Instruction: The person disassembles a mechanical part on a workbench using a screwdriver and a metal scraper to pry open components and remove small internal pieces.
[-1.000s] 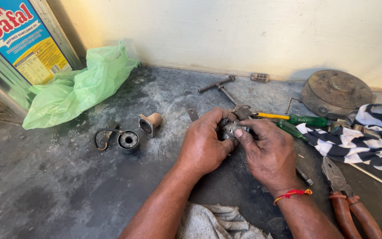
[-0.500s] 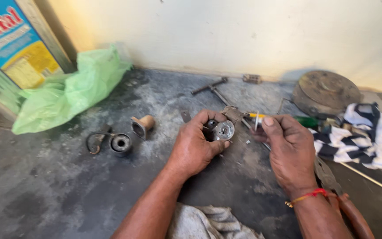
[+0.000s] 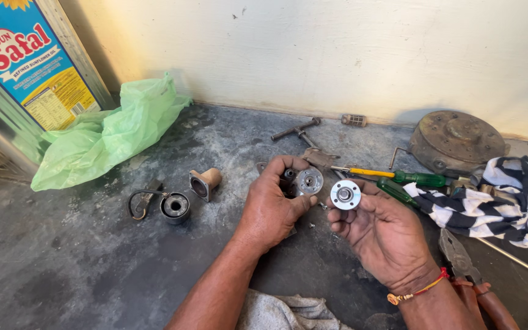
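Over a grey cloth [image 3: 276, 311] on the concrete floor [image 3: 62, 275], two hands each grip a small metal part.
Right hand [image 3: 383, 235] pinches a pale round disc [image 3: 345, 194] in its fingertips; left hand [image 3: 273, 205] is curled around a grey motor body [image 3: 304, 181] just beside it. Farther off lie a green-handled screwdriver [image 3: 398, 178], a striped cloth [image 3: 496, 198] and a green plastic bag [image 3: 108, 134].

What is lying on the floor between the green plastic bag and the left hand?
In the head view, between the green plastic bag and the left hand lie a tan flanged fitting and a dark round coil with a bent wire; otherwise bare concrete.
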